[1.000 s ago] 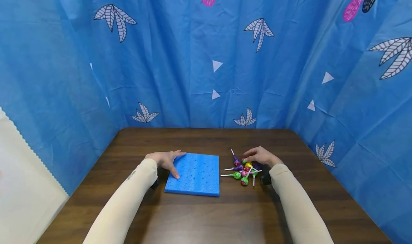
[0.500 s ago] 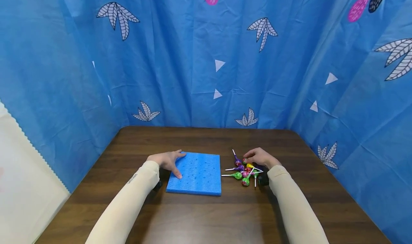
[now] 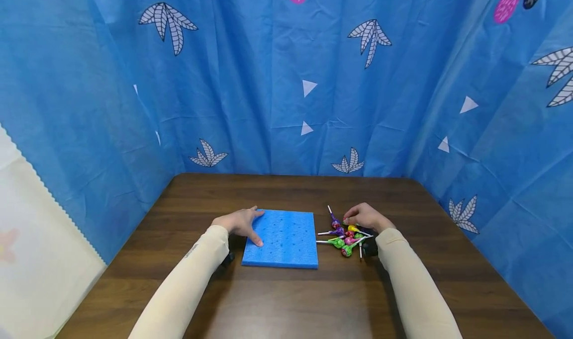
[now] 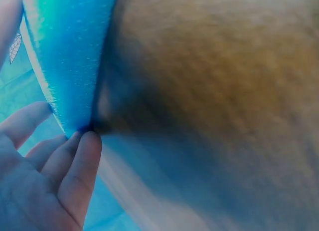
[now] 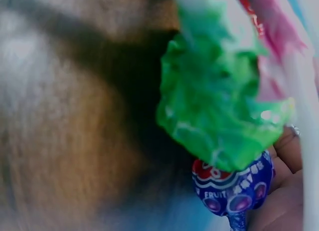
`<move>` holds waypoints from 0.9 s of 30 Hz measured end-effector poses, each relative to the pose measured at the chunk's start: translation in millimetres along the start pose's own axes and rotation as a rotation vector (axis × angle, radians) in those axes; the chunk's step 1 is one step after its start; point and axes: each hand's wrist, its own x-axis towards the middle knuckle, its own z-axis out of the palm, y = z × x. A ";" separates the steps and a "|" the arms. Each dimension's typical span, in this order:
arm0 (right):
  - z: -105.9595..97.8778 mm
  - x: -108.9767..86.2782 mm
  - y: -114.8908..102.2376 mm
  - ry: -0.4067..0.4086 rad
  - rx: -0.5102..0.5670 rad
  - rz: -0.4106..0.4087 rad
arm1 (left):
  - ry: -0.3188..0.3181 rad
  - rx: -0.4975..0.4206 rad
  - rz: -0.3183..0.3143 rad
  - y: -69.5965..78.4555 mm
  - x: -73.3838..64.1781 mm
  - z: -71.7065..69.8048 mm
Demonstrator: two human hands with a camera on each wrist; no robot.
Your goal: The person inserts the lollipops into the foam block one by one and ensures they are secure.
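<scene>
A square blue foam board [image 3: 284,242] with rows of small holes lies flat on the table. My left hand [image 3: 241,223] is at its left side, thumb on the top face and fingers spread toward the far corner. In the left wrist view, fairly straight fingertips [image 4: 89,141] touch the board's corner. To the right lies a loose pile of wrapped lollipops [image 3: 349,240], green, purple, yellow and pink. My right hand [image 3: 367,217] reaches over the pile's far side, pinching a lollipop whose reddish head [image 3: 345,220] peeks from under the fingertips. A purple lollipop [image 5: 234,186] shows beside that palm.
The brown wooden table [image 3: 286,299] carries the board and the lollipops. Blue patterned curtain [image 3: 286,80] hangs along the back and sides. At the left, a white cloth [image 3: 40,259] borders the table. Lollipop sticks [image 3: 324,242] point out in several directions.
The whole scene shifts slightly right as the head view turns. My right fingertips cover more of the lollipop beneath them. The left hand keeps its place on the board.
</scene>
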 end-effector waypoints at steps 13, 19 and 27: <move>2.5 0.9 4.2 0.037 0.052 -0.010 | 0.029 -0.022 0.004 2.0 -6.4 7.8; -3.6 -3.0 -8.1 0.046 0.095 -0.056 | 0.056 0.002 0.002 6.9 -4.9 6.3; -3.0 -6.5 -5.6 0.059 0.139 -0.043 | 0.071 -0.016 -0.009 15.6 -2.7 15.7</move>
